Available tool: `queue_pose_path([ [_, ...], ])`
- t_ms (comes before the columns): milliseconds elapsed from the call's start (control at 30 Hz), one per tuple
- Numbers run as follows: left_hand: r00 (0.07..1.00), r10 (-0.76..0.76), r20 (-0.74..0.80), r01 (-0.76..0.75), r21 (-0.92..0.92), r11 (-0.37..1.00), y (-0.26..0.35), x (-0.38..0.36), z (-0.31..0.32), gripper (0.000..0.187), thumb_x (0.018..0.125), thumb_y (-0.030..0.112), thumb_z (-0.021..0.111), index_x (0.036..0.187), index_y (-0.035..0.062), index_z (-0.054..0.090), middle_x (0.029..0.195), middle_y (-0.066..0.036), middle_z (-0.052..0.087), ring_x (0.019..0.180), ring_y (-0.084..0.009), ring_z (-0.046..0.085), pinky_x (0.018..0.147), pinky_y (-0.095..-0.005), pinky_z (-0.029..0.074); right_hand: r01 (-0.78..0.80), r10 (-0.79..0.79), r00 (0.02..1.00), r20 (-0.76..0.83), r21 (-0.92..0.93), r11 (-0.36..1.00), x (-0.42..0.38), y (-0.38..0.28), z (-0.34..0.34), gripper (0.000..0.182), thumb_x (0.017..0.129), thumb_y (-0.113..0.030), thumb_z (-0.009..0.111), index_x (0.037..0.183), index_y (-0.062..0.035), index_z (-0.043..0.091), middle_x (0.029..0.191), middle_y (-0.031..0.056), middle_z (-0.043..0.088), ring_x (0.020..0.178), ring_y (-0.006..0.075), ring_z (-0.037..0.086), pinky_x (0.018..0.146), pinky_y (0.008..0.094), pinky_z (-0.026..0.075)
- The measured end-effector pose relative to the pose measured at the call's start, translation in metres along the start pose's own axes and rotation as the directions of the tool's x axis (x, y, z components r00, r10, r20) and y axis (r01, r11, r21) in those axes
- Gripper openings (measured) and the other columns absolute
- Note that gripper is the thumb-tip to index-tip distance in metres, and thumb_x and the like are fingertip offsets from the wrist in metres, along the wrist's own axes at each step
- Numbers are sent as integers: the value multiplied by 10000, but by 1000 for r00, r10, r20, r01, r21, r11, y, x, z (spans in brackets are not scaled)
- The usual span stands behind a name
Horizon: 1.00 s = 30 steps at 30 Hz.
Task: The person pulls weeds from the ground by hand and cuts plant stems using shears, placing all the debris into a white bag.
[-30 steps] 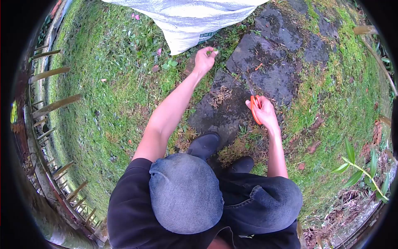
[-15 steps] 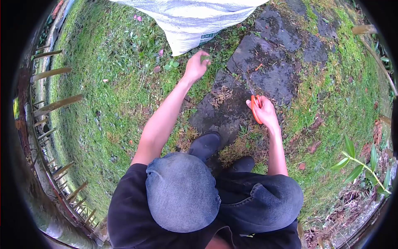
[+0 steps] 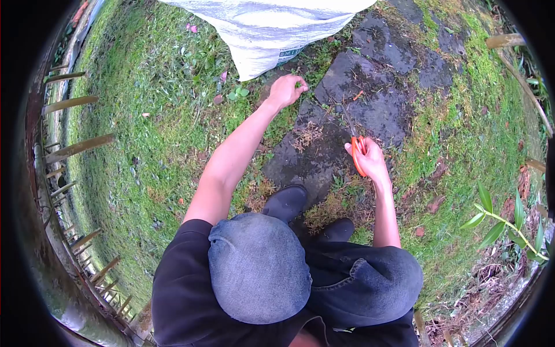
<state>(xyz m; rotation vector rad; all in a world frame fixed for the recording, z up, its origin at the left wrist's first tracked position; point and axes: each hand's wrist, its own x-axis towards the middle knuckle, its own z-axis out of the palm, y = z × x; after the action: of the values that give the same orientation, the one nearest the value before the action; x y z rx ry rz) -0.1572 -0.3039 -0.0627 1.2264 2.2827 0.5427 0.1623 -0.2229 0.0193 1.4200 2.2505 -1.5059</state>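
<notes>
Orange-handled scissors point(image 3: 358, 156) are gripped in my right hand point(image 3: 374, 162), low over the dark stone slabs point(image 3: 324, 144). Their dark blades point away from me and are hard to tell from the stone. My left hand point(image 3: 285, 91) is reached out to the strip of low green plants point(image 3: 319, 74) along the slab's edge, just below the white sack point(image 3: 260, 55). Its thumb and fingers are curled together in a pinch. Whatever is between the fingertips is too small to make out.
Grass and moss point(image 3: 156, 127) spread on both sides of the slabs. Dry brown moss point(image 3: 308, 136) lies on the near slab. My dark boots point(image 3: 286, 202) stand close in front. Bamboo stakes point(image 3: 81, 147) line the left edge; a leafy stem point(image 3: 511, 225) leans in at right.
My left hand has moved right and slightly down, toward the slab's edge, and turned with its fingers pointing right. The right hand with the scissors is almost unmoved.
</notes>
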Motion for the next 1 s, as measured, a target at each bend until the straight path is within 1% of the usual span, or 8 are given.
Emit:
queue_pose_path([
  [200, 995, -94, -32, 93, -52, 994, -1, -1, 1, 218, 928, 280, 700, 1062, 110, 723, 1186, -176, 687, 1117, -373, 643, 984, -471, 488, -7, 7, 1000, 20, -15, 1000, 2, -6, 0, 502, 847, -451, 804, 742, -73, 490, 672, -7, 463, 654, 110, 454, 609, 312, 411],
  [300, 998, -60, -5, 59, -110, 992, 1, -5, 0, 218, 933, 278, 694, 1070, 109, 709, 1200, -173, 680, 1124, -364, 641, 987, -464, 487, 4, -3, 1000, 24, -14, 1000, 3, -10, 2, 499, 849, -445, 803, 746, -69, 491, 675, -6, 466, 655, 109, 453, 612, 312, 413],
  [333, 999, 7, -43, -9, -68, 998, 1, -7, 1, 191, 928, 264, 693, 1048, 116, 705, 1166, -164, 688, 1105, -360, 645, 964, -464, 497, 7, -7, 1000, 26, -12, 1000, 3, -11, 2, 499, 850, -444, 802, 747, -68, 491, 676, -5, 466, 655, 109, 453, 614, 313, 414],
  [433, 999, 35, -25, -35, 2, 999, 2, -3, 4, 165, 919, 242, 692, 1037, 129, 706, 1134, -156, 693, 1077, -366, 648, 933, -470, 507, 5, -5, 1000, 31, -19, 1000, 3, -14, 2, 498, 851, -447, 799, 749, -68, 492, 678, -3, 467, 654, 109, 451, 615, 313, 415],
  [633, 984, 70, -167, -65, 38, 997, -1, -1, 10, 110, 912, 202, 678, 986, 129, 715, 1002, -159, 691, 980, -382, 664, 858, -497, 529, -6, 6, 1000, 29, -11, 1000, 2, -8, 1, 496, 853, -449, 797, 747, -69, 495, 671, -4, 459, 647, 112, 446, 605, 316, 408],
  [667, 961, 51, -272, -64, -38, 997, -3, -1, 12, 86, 903, 174, 672, 957, 119, 709, 994, -158, 693, 983, -384, 664, 845, -501, 526, -10, 10, 1000, 24, -11, 1000, 2, -7, 1, 497, 853, -449, 797, 746, -70, 495, 669, -5, 457, 646, 112, 446, 604, 316, 407],
  [900, 971, -147, -188, 122, -136, 983, 0, -9, -16, 172, 922, 235, 680, 999, 81, 672, 978, -194, 691, 926, -374, 662, 839, -471, 503, -12, 12, 1000, 15, -23, 1000, 5, -7, 1, 502, 852, -449, 797, 738, -73, 484, 664, -3, 454, 643, 115, 446, 606, 322, 407],
  [1000, 945, -265, -194, 207, -272, 940, -2, -18, -19, 196, 951, 236, 639, 1042, 64, 658, 1062, -195, 709, 1008, -387, 669, 877, -483, 508, -16, 16, 1000, 15, -29, 999, 4, -13, -1, 504, 851, -448, 799, 739, -72, 483, 663, 0, 455, 645, 118, 447, 609, 325, 409],
])
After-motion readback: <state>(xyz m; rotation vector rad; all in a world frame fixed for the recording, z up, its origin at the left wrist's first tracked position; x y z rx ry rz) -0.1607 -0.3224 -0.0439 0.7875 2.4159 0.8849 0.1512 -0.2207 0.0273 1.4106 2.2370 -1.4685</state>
